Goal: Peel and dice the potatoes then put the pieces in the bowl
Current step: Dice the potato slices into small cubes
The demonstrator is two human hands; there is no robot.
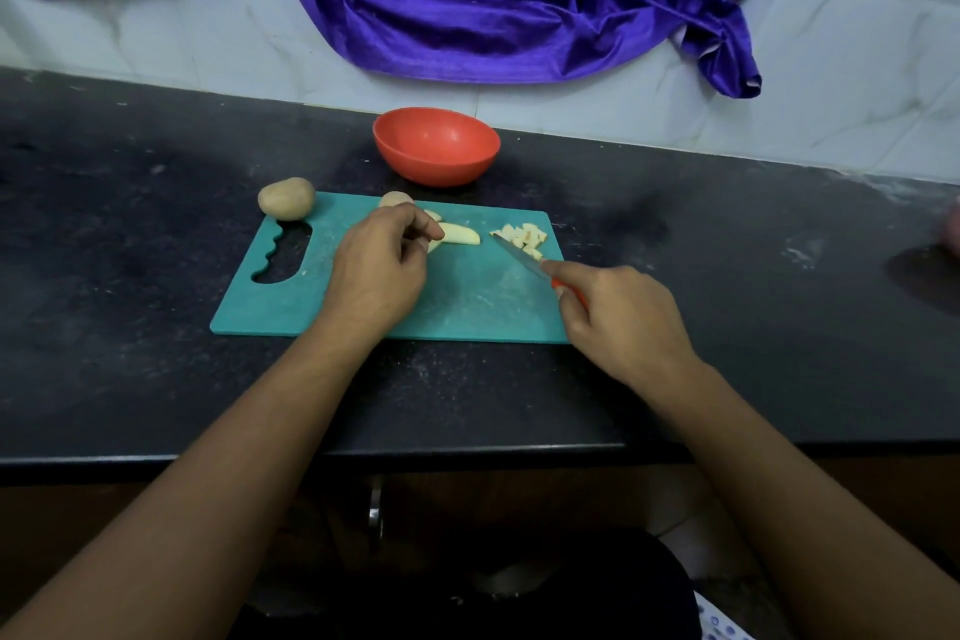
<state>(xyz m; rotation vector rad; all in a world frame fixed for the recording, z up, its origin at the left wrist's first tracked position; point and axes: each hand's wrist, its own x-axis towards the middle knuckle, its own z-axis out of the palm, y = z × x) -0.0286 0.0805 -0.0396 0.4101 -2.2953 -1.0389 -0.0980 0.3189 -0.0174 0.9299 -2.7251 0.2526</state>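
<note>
A teal cutting board (pixel 467 307) lies on the dark counter. My left hand (pixel 379 265) rests on it with curled fingers, pinching a peeled potato slice (pixel 460 234). Behind that hand, a potato piece with skin (pixel 395 199) sits at the board's far edge. My right hand (pixel 618 312) grips a red-handled knife (pixel 524 260), forefinger along its back. The blade tip lies against a small pile of diced potato (pixel 522 237) at the board's far right. A whole unpeeled potato (pixel 287 198) sits just off the board's far left corner. The red bowl (pixel 436 146) behind the board looks empty.
The black counter (pixel 130 234) ends at a white tiled wall with a purple cloth (pixel 493 0) hanging over it. A dark round object (pixel 930 276) and something pink lie at the right edge. The counter's front edge runs under my forearms.
</note>
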